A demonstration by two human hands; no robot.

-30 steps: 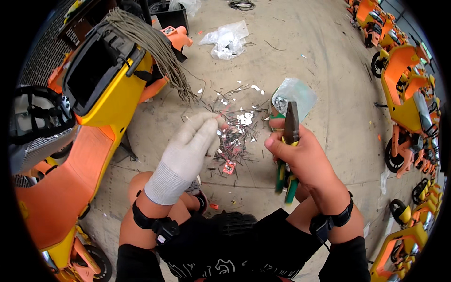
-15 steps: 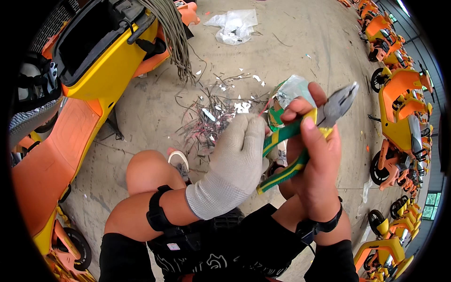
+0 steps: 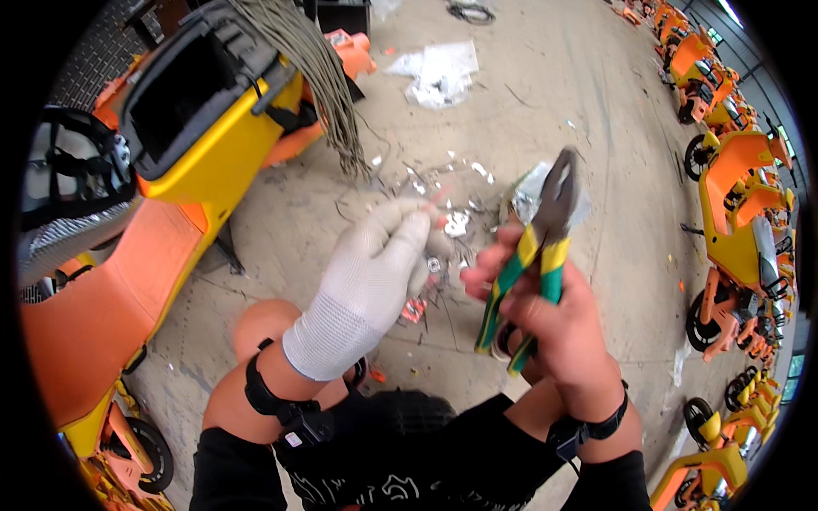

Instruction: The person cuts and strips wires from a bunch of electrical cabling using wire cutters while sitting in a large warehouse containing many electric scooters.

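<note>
My left hand (image 3: 362, 277), in a whitish knit glove, is closed in a pinch with its fingertips together. A thin red wire (image 3: 439, 198) sticks out of that pinch, blurred by motion. In my bare right hand (image 3: 554, 311) I hold combination pliers (image 3: 545, 243) with green and yellow handles. Their metal jaws point up and away from me, and the handles run down through my palm. The two hands are apart, and the pliers do not touch the wire. White scraps (image 3: 457, 224) and dark wire bits lie on the floor beyond the glove, which hides part of them.
A yellow and orange scooter (image 3: 217, 140) stands close on my left, a bundle of grey cables (image 3: 328, 111) draped over it. Beyond my right hand lies a crumpled clear bag (image 3: 532, 192); another plastic bag (image 3: 443, 72) is farther off. More scooters (image 3: 741, 217) line the right side.
My hands have moved apart: the left has gone left with the wire, away from the pliers. The pliers have turned more upright in my right hand. The view has shifted slightly.
</note>
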